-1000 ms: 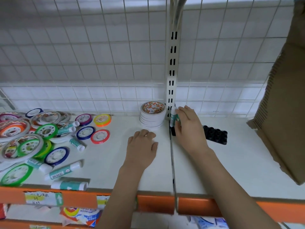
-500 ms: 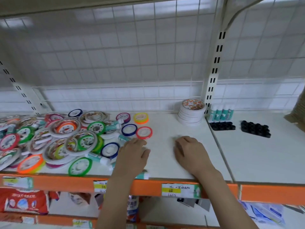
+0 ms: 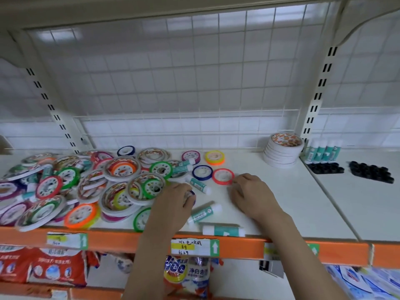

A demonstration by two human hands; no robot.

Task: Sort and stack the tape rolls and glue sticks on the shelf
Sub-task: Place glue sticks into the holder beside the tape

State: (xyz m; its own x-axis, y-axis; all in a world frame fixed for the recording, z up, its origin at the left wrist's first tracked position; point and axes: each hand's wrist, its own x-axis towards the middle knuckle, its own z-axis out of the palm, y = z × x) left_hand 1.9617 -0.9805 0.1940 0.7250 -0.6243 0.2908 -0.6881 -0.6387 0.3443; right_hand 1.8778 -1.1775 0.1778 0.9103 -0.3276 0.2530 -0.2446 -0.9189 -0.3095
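Note:
A heap of mixed tape rolls (image 3: pixel 86 182) covers the left half of the white shelf (image 3: pixel 281 198). My left hand (image 3: pixel 173 208) lies at the heap's right edge, its fingers curled over a small blue-rimmed tape roll (image 3: pixel 191 194). My right hand (image 3: pixel 251 195) rests on the shelf with loosely curled fingers, its fingertips beside a red tape roll (image 3: pixel 223 176). Loose glue sticks lie between and below the hands (image 3: pixel 199 185) (image 3: pixel 204 213) (image 3: pixel 223 231). At the back right stand a neat stack of white tape rolls (image 3: pixel 281 153) and a row of upright glue sticks (image 3: pixel 324 150).
Two black trays (image 3: pixel 325 169) (image 3: pixel 370 173) sit on the right shelf section in front of the upright glue sticks. An orange front rail (image 3: pixel 242 245) carries price labels. A wire grid backs the shelf. Packaged goods fill the shelf below.
My right hand has left the upright glue sticks and come back to the left shelf section beside the red roll. My left hand has slid left onto the blue roll. The view has swung left.

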